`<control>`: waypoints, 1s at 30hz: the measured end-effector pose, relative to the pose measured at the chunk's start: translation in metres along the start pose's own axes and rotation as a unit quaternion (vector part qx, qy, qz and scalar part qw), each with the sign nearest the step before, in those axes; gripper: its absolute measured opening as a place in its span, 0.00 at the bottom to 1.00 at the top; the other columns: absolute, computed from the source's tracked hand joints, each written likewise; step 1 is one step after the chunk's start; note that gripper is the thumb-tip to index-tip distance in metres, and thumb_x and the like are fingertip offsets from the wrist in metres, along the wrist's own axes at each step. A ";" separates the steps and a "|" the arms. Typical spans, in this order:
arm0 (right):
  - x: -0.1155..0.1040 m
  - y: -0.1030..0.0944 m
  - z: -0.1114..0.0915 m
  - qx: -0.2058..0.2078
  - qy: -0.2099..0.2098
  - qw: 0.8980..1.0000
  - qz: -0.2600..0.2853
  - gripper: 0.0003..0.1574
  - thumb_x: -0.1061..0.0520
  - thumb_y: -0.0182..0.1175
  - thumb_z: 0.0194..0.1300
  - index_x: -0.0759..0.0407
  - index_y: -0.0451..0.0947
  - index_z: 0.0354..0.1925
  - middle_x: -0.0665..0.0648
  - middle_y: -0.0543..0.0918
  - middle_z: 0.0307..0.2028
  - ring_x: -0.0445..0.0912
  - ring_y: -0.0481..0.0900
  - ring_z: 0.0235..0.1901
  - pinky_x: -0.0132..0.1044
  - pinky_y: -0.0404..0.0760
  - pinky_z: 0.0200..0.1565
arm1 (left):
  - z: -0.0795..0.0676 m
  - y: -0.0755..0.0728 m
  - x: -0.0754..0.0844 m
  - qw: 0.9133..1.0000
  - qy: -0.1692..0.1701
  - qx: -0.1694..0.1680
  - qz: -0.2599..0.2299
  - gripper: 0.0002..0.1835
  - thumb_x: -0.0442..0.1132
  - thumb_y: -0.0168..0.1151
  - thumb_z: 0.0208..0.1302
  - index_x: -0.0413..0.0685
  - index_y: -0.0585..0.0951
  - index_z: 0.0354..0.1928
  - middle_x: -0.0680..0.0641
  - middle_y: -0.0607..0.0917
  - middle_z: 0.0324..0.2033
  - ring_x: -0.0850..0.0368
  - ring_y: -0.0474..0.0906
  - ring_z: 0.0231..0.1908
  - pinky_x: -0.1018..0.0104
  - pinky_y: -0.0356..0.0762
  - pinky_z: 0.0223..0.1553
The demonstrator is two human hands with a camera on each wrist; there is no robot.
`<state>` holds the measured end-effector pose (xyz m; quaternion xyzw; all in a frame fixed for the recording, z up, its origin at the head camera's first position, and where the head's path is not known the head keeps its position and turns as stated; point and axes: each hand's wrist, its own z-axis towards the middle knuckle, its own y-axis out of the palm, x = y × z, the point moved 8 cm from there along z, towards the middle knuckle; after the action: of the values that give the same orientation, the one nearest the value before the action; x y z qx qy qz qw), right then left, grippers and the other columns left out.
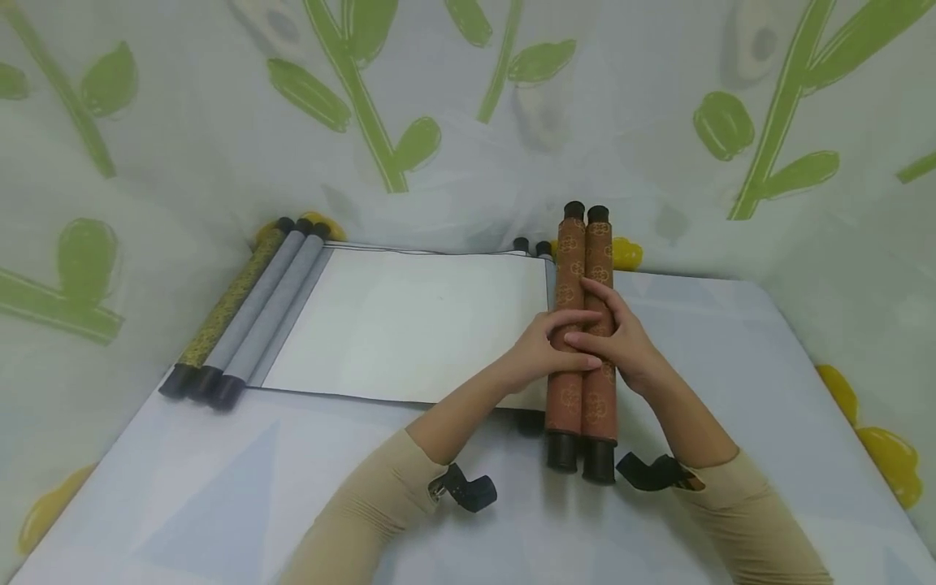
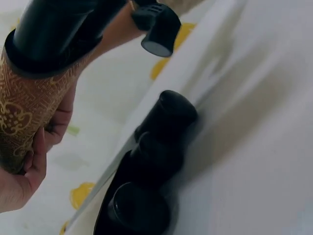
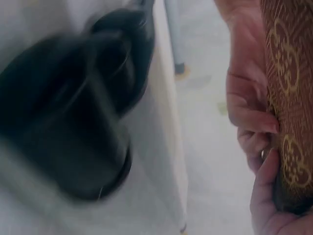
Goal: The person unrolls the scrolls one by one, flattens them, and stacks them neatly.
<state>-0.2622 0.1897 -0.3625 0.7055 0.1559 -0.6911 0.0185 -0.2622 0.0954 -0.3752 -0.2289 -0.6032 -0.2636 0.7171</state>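
Note:
Two brown scroll rolls (image 1: pixel 570 398) with gold flower patterns and black end knobs lie side by side, pressed together lengthwise. My left hand (image 1: pixel 541 349) grips them from the left, its fingers and thumb reaching across both. From the right, my right hand (image 1: pixel 632 345) holds the same pair, with its thumb between the left hand's fingers and thumb. In the head view the rolls overlap the right end of a spread paper scroll (image 1: pixel 402 325). In the left wrist view, the patterned surface (image 2: pixel 29 110) hangs higher than the black knobs (image 2: pixel 142 208) on the table.
At the spread scroll's left end lie two grey rolls (image 1: pixel 274 305) and a yellow-patterned roll (image 1: pixel 230 305). More black knobs (image 1: pixel 521 244) show behind its right end. The pale table (image 1: pixel 702 325) meets a leaf-print curtain (image 1: pixel 621 122) at the back. Each sleeve carries a black wrist camera (image 1: pixel 471 491).

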 end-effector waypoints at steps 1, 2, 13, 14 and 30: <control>0.000 0.003 0.001 0.000 0.001 1.000 0.007 0.53 0.60 0.63 0.60 0.43 0.45 0.74 0.58 0.50 0.71 0.52 0.60 0.64 0.28 0.75 0.47 | -0.002 -0.002 0.000 1.000 0.000 0.006 -0.001 0.33 0.32 0.64 0.57 0.50 0.69 0.66 0.48 0.67 0.65 0.63 0.69 0.55 0.67 0.76 0.48; -0.001 0.006 0.003 0.001 0.001 1.000 0.011 0.53 0.60 0.64 0.59 0.43 0.45 0.73 0.58 0.51 0.71 0.52 0.60 0.63 0.28 0.75 0.47 | -0.005 -0.004 0.000 1.000 -0.001 0.012 -0.003 0.33 0.32 0.64 0.58 0.51 0.68 0.66 0.49 0.66 0.66 0.63 0.68 0.56 0.67 0.76 0.49; -0.005 0.025 0.012 -0.019 0.000 1.000 0.010 0.55 0.63 0.64 0.58 0.43 0.45 0.74 0.56 0.46 0.73 0.55 0.58 0.66 0.30 0.74 0.49 | -0.025 -0.025 0.001 0.998 -0.025 0.039 -0.033 0.35 0.33 0.65 0.57 0.59 0.67 0.67 0.51 0.64 0.66 0.56 0.71 0.56 0.62 0.76 0.50; -0.005 0.025 0.012 -0.023 0.001 1.000 0.011 0.56 0.63 0.64 0.58 0.43 0.44 0.74 0.56 0.46 0.73 0.56 0.57 0.66 0.30 0.74 0.49 | -0.027 -0.026 0.000 0.998 -0.030 0.037 -0.034 0.35 0.33 0.65 0.57 0.60 0.67 0.67 0.51 0.63 0.67 0.56 0.71 0.57 0.61 0.76 0.50; -0.003 0.024 0.009 -0.023 0.048 0.998 0.027 0.54 0.68 0.56 0.55 0.42 0.45 0.74 0.62 0.46 0.71 0.59 0.58 0.59 0.44 0.71 0.50 | -0.042 -0.049 -0.001 0.993 -0.086 0.070 -0.030 0.36 0.29 0.58 0.53 0.62 0.69 0.66 0.48 0.62 0.66 0.50 0.67 0.55 0.60 0.76 0.44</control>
<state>-0.2648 0.1647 -0.3644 0.7413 0.1536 -0.6517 0.0455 -0.2628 0.0310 -0.3824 -0.1817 -0.6866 -0.2218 0.6681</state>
